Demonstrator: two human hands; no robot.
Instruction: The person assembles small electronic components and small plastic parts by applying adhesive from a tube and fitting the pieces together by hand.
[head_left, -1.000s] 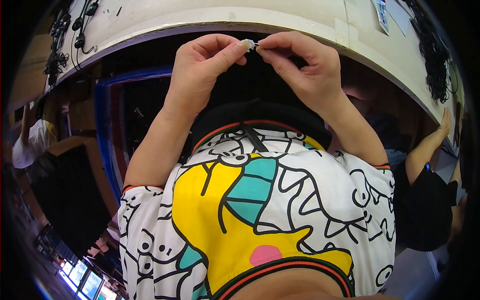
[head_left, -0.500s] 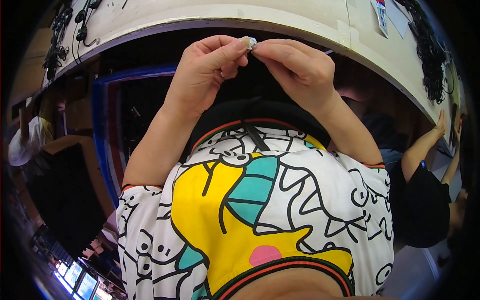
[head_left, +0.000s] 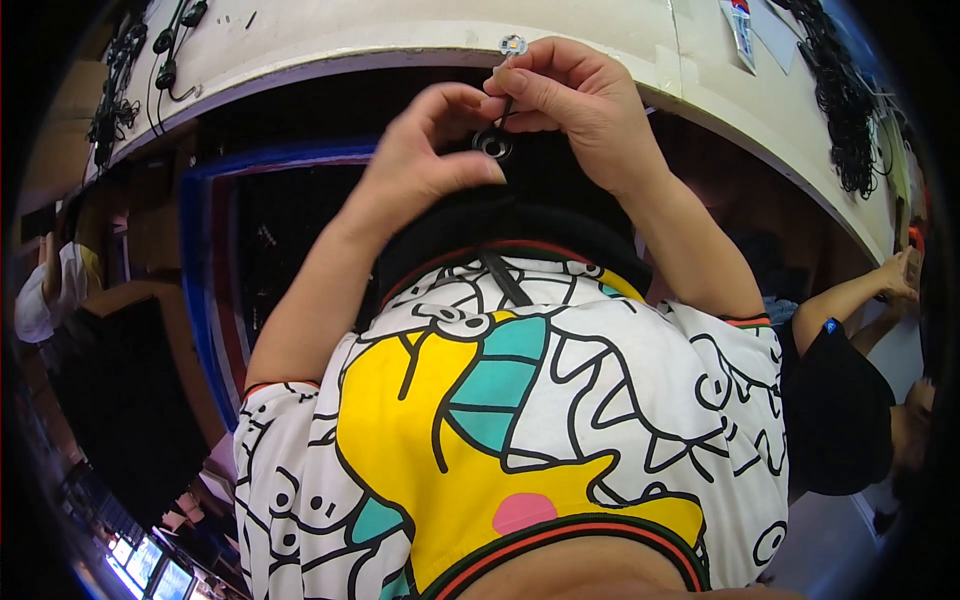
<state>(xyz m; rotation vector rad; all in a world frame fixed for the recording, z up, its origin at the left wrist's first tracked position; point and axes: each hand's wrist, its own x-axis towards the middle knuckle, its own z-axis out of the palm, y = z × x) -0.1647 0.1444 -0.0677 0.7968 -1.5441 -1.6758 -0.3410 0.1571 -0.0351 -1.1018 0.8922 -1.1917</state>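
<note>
A: What do the 2 hands hold?

B: The right hand (head_left: 590, 110) pinches a thin stem topped by a small white part (head_left: 513, 45), at the white table's (head_left: 400, 40) edge.

A: And the left hand (head_left: 425, 155)?

B: Thumb and forefinger curl near a small black ring (head_left: 493, 145), possibly touching it; I can't tell.

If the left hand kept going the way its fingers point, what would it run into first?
Most likely the small black ring at the left hand's fingertips, and right behind it the right hand, which pinches a small white piece near the white table edge. Depth is unclear.
</note>
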